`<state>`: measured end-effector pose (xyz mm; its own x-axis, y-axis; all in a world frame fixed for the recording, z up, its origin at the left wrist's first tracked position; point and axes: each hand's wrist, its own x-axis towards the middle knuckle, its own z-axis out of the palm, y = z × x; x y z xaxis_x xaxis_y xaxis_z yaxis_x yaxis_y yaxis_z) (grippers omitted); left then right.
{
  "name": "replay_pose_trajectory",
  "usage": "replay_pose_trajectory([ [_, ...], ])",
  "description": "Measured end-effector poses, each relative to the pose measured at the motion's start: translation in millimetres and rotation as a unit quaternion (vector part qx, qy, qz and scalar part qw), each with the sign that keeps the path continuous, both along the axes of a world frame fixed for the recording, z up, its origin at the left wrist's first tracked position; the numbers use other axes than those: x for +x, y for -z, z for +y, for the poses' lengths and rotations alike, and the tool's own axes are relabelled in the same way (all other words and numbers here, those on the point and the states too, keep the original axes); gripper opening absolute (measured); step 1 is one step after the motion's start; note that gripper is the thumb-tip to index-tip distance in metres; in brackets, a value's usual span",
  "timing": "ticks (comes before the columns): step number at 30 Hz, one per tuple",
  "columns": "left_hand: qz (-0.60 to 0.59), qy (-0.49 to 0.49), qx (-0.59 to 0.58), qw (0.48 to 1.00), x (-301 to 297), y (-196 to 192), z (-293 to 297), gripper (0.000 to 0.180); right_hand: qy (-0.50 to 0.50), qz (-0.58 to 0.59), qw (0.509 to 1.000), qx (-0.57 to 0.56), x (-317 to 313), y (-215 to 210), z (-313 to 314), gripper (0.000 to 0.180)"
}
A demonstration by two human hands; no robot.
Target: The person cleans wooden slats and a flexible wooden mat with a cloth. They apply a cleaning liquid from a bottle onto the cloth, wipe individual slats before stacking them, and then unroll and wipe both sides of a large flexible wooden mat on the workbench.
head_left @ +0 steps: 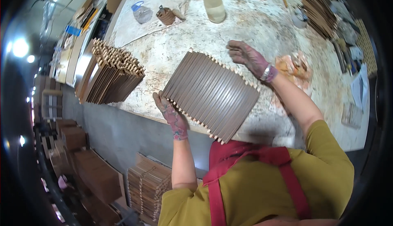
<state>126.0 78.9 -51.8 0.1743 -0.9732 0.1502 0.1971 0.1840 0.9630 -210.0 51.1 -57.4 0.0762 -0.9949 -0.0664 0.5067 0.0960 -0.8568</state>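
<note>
A row of dark brown wooden slats (213, 95), packed side by side with pale dowel ends along two edges, lies slanted at the near side of the table in front of me. My left hand (174, 119), in a patterned, stained glove, rests along the row's left edge with its fingers stretched out. Close to the far right edge, my right hand (250, 59) is open, its gloved fingers extended and the palm turned toward the dowel ends. A watch (266, 71) circles the right wrist. Further left stands a taller bundle of similar slats (112, 78), dowel ends up.
On the worn white table (172, 46) are a clear bottle (213, 7), a small plastic jug (141, 14), a brown cup (166, 16) and a stained cloth (292, 70). More slats (319, 13) lie far right. Cardboard boxes (96, 173) and stacked wood (149, 189) stand on the floor.
</note>
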Motion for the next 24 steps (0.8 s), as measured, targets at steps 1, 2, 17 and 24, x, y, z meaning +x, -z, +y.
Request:
replay_pose_trajectory([
  [1,-0.021,-0.013,-0.013,1.000,-2,4,-3,0.082,-0.025,0.017,0.999,-0.013,7,4,-21,0.063],
  [2,-0.043,-0.029,-0.024,0.998,-3,10,-5,0.084,-0.063,0.049,0.997,-0.001,16,8,-44,0.065],
  [17,-0.377,-0.122,0.010,0.918,-5,7,-1,0.064,-0.165,0.141,0.975,-0.036,60,21,-72,0.057],
  [24,-0.317,-0.098,0.002,0.943,-14,15,11,0.065,-0.100,0.231,0.966,-0.064,45,12,-34,0.055],
])
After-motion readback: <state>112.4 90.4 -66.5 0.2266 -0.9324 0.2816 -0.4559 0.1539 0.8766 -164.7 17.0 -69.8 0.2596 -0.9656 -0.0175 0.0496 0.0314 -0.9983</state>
